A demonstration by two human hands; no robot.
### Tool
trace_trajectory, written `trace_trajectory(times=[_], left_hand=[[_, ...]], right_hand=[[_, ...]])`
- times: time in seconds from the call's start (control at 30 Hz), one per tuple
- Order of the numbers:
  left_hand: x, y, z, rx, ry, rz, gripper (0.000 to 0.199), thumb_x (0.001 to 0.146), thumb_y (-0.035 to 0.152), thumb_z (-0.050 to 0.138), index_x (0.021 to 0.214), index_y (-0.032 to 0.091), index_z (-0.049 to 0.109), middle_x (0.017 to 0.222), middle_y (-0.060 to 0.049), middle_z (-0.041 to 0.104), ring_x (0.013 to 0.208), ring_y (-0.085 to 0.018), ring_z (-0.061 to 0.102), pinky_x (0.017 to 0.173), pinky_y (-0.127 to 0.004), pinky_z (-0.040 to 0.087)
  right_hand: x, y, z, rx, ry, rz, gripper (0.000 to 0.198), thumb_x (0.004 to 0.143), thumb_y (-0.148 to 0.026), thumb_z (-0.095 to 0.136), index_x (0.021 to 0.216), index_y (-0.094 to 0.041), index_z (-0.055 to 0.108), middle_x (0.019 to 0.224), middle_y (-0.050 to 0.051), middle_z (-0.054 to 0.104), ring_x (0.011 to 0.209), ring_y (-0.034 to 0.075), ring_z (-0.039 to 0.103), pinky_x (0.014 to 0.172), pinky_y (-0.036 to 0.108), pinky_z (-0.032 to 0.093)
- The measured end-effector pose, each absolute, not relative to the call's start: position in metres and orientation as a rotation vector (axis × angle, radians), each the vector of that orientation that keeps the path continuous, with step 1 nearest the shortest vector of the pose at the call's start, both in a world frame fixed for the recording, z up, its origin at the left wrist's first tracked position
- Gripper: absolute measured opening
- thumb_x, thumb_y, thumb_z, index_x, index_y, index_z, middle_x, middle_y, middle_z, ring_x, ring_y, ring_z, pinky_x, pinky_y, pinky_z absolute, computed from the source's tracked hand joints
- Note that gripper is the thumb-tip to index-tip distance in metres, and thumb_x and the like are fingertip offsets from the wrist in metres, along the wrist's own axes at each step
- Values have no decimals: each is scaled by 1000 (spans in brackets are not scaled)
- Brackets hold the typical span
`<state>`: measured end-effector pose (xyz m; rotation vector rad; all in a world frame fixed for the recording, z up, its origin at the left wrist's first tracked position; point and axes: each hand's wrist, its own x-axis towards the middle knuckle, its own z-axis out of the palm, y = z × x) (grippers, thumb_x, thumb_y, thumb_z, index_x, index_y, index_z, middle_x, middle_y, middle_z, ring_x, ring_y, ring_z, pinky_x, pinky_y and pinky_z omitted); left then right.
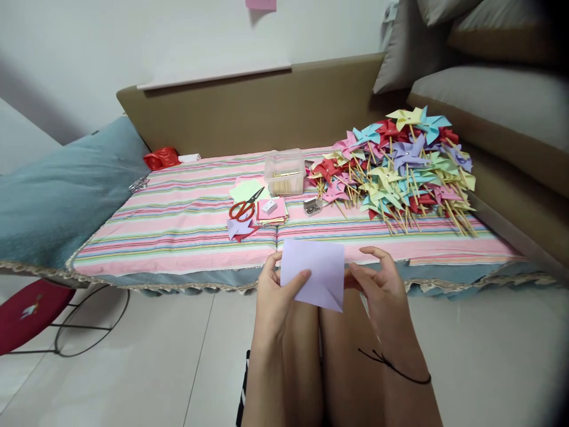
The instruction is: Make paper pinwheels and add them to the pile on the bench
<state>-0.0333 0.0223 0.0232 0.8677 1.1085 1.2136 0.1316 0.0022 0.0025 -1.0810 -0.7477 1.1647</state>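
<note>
- Head view, far left: a blue cushion (pixel 57 196) slumps against the left edge of the striped mat (pixel 178 219); a red stool (pixel 26 314) stands on the floor below the mat's front-left corner. Nothing there looks at risk.
- Mid-mat: red-handled scissors (pixel 244 207) lie with blades parted on green paper, just beside a stack of coloured paper squares (pixel 272 212) with a small white box on top. A clear plastic box (pixel 284 172) of sticks stands behind them. A blind reach forward could, I judge, catch the blades.
- Left hand (pixel 273 296): thumb on the face of the lilac paper sheet (pixel 313 273), fingers behind its left edge, pinching it.
- The lilac paper sheet is held in the air over the knees, just off the mat's front edge, touching nothing else. A fold shows at its lower right.
- Right hand (pixel 382 290): fingertips nip the sheet's right edge, other fingers loosely curled. The grip is light; uneven pull between the hands could skew the crease or tear the thin paper.
- Right end of the mat: a big heap of paper pinwheels (pixel 395 166), sticks overhanging towards the front-right. A small metal tin (pixel 312 206) sits near its left foot. A nudged elbow could send the heap sliding.
</note>
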Motion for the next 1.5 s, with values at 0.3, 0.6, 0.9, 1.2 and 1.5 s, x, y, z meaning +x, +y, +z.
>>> trace_trajectory(times=[0.3, 0.6, 0.9, 1.2, 1.5], left_hand=[[-34, 22, 22, 859, 1131, 1240, 45, 64, 26, 80, 101, 19, 55, 72, 2, 69, 58, -11, 61, 56, -20, 48], [-32, 22, 21, 980, 1102, 1175, 39, 69, 27, 78, 102, 18, 59, 84, -2, 69, 70, -13, 62, 63, -22, 49], [-24, 23, 18, 972, 1059, 1180, 31, 77, 28, 70, 102, 18, 56, 88, -2, 70, 66, -10, 60, 62, -20, 47], [-26, 26, 18, 951, 1061, 1152, 35, 74, 31, 72, 102, 19, 53, 76, 0, 71, 60, -10, 61, 56, -19, 46], [-26, 27, 8, 930, 1234, 1217, 50, 62, 27, 80, 100, 20, 49, 63, 3, 68, 49, -10, 56, 51, -20, 44]], right_hand=[[136, -5, -3, -1012, -1173, 1189, 13, 81, -28, 68, 91, -27, 75, 95, 3, 72, 90, 20, 67, 79, 32, 55], [126, 1, -2, -1079, -1019, 1149, 8, 77, -30, 72, 74, -23, 75, 76, 1, 69, 74, 15, 61, 69, 27, 50], [114, 8, -3, -1148, -864, 1058, 10, 64, -24, 81, 70, -21, 73, 71, 0, 68, 69, 14, 61, 63, 25, 50], [115, 9, -5, -1221, -970, 985, 6, 67, -23, 78, 68, -21, 72, 68, 1, 66, 64, 13, 59, 59, 25, 47], [109, 11, -6, -1138, -903, 1089, 26, 66, -25, 79, 83, -22, 60, 73, -1, 69, 65, 13, 62, 60, 24, 48]])
